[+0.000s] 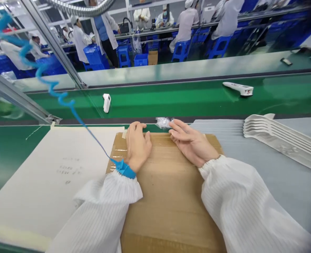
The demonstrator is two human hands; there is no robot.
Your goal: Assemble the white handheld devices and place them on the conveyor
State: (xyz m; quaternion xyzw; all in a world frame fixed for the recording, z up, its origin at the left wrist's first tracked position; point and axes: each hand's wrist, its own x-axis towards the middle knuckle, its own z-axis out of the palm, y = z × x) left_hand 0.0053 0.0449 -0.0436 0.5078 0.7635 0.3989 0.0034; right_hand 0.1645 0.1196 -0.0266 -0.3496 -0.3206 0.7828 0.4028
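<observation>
A brown cardboard sheet (171, 196) lies in front of me on the bench. My left hand (139, 144) rests near its far left edge, fingers loosely bent and thumb apart, holding nothing. On the far right part of the cardboard, my right hand (193, 142) is tilted on its side with its fingers apart. Its fingertips are beside a small crumpled clear plastic piece (163, 122) at the cardboard's far edge; I see no grip on it. A blue wrist strap (125, 169) with a coiled cord is round my left wrist.
Stacked white plastic trays (284, 140) lie on grey foam sheets (231, 154) at right. A white paper (66, 175) is at left. Two white devices, one left (106, 103) and one right (239, 88), sit on the green belt (166, 102). People work beyond.
</observation>
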